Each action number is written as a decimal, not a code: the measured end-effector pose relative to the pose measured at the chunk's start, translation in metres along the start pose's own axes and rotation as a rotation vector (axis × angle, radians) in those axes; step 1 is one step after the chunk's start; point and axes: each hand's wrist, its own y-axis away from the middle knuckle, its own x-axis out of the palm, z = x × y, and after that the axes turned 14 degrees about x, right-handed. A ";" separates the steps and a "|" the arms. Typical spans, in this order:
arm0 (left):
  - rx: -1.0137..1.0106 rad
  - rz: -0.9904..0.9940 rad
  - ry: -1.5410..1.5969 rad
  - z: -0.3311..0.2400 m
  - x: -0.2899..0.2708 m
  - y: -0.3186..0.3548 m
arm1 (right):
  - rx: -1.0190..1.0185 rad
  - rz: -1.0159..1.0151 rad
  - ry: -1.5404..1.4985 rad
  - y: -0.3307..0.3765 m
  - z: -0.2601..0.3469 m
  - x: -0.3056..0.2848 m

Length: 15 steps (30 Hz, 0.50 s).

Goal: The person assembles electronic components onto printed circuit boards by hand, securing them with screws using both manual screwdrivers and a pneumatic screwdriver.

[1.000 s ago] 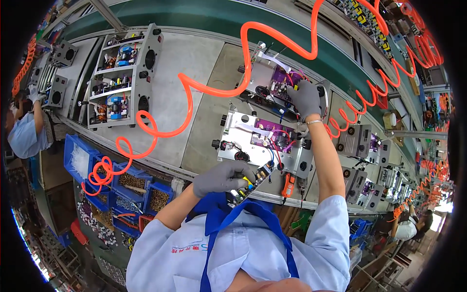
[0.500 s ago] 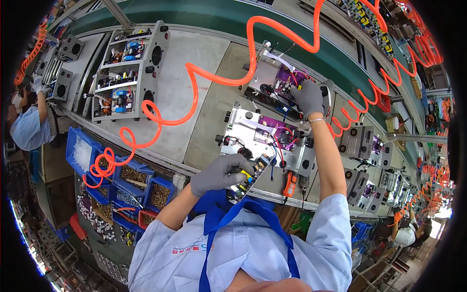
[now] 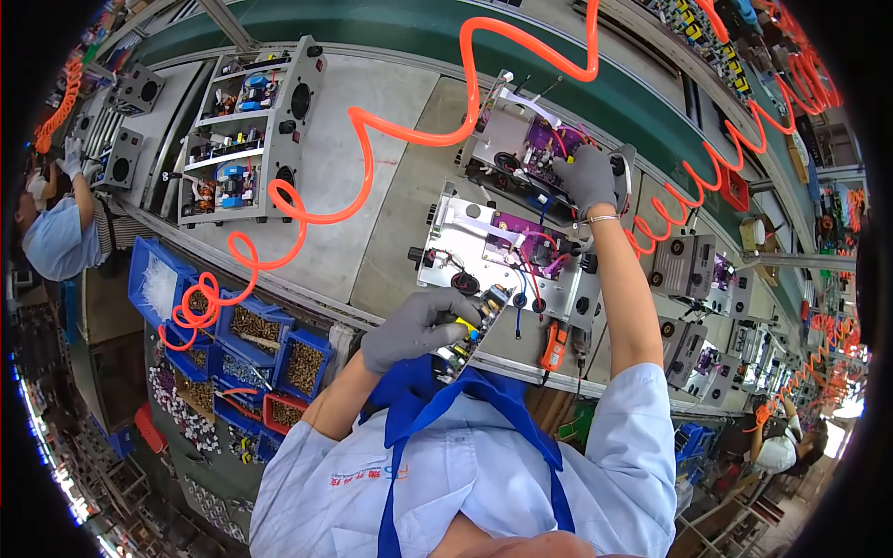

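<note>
My left hand (image 3: pixel 414 327), in a grey glove, grips a small green circuit board (image 3: pixel 473 327) with yellow parts near my chest, just in front of the bench edge. My right hand (image 3: pixel 588 177), also gloved, reaches far forward and rests on the far open metal chassis (image 3: pixel 507 130), over its purple board and wires. A nearer open chassis (image 3: pixel 465 244) with a purple board, red and blue wires and black knobs lies between the two hands.
An orange coiled air hose (image 3: pixel 372 130) hangs across the bench. A grey rack unit (image 3: pixel 244 126) stands at the left. Blue bins (image 3: pixel 246 325) of small parts line the lower left. An orange tool (image 3: pixel 554 346) lies at the bench edge. Other workers are at the far left (image 3: pixel 56 232) and lower right.
The view has shifted slightly. My left hand keeps hold of the small board near the bench edge, and my right hand stays on the far chassis.
</note>
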 end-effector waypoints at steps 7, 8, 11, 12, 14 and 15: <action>-0.045 -0.162 -0.524 -0.031 0.023 -0.012 | -0.093 -0.025 0.014 0.026 0.016 -0.043; -0.046 -0.166 -0.529 -0.031 0.027 -0.012 | -0.155 -0.106 0.004 0.034 0.019 -0.052; 0.162 -0.202 -0.868 -0.025 0.031 -0.006 | -0.341 -0.122 -0.246 0.095 0.038 -0.079; 0.160 -0.211 -0.873 -0.024 0.032 -0.004 | -0.428 0.005 -0.371 0.123 0.042 -0.091; 0.195 -0.198 -0.977 -0.020 0.037 -0.002 | -0.554 0.362 -0.467 0.162 0.030 -0.104; 0.183 -0.182 -0.975 -0.023 0.040 -0.002 | -0.780 0.293 -0.391 0.170 0.021 -0.095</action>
